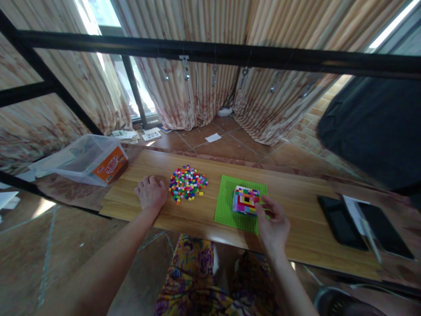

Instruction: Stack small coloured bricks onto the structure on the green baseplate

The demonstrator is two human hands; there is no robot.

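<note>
A square built block of small coloured bricks (pixel 241 207), with rings of colour around a black middle, stands on a green studded baseplate (pixel 225 204). My right hand (pixel 273 221) is at the block's right edge, thumb and forefinger bent close together. Whatever is between those fingertips is too small to make out. To the left, a loose pile of tiny multicoloured bricks (pixel 187 183) is spread on the wooden board. My left hand (pixel 151 193) rests on the board just left of the pile, holding nothing visible, its fingers loosely bent and slightly apart.
A clear plastic bin (pixel 87 160) with an orange label stands at the board's left end. Two dark tablet-like devices (pixel 340 221) and a white paper (pixel 353 213) lie at the right. A black metal bar (pixel 210 52) crosses in front of the curtains (pixel 197 92).
</note>
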